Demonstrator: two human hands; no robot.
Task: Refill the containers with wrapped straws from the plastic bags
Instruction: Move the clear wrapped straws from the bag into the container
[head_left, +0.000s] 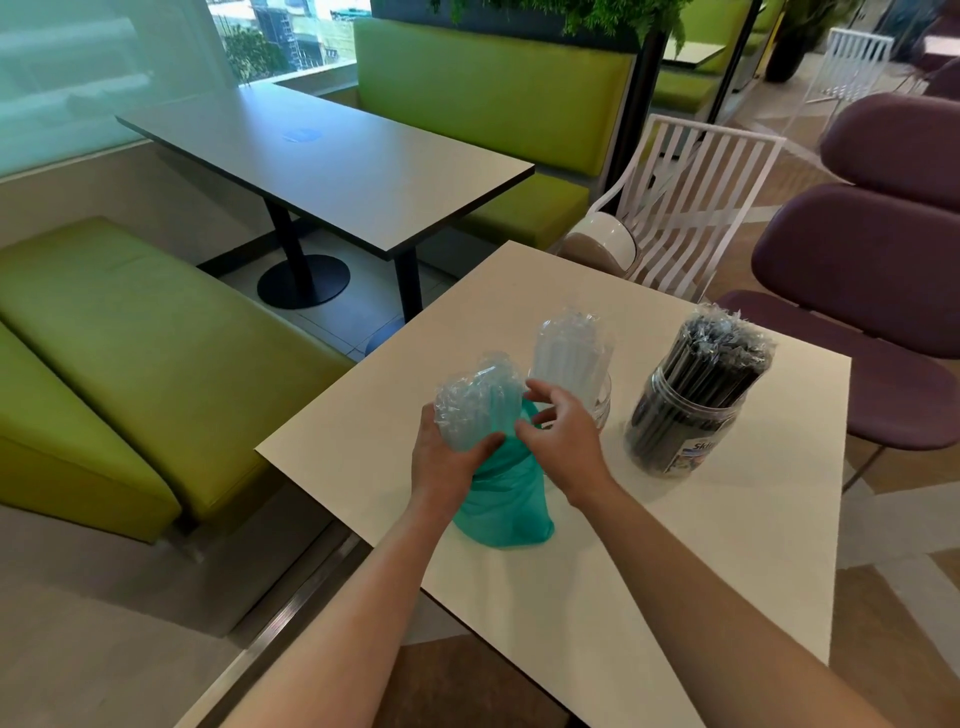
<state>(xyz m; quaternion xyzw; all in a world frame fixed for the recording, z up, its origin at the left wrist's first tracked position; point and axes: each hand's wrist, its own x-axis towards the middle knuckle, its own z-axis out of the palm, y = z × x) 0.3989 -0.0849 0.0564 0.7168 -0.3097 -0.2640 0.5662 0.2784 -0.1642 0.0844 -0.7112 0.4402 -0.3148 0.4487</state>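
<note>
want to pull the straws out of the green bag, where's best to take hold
Take the wrapped straws by the bunched tops that stick out of the green bag, coming from above. They stand upright and the left hand already steadies them.

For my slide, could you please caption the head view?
Left hand grips wrapped straws in a teal bag; right hand hovers beside; two filled containers behind.

Cafe or food-court seating area: lime-green upholstered booth benches flanking a grey pedestal dining table, purple cushioned chairs, a white slatted chair, planter greenery above the booth back, big window onto city buildings. Jar of wrapped black straws fits drink service.
</note>
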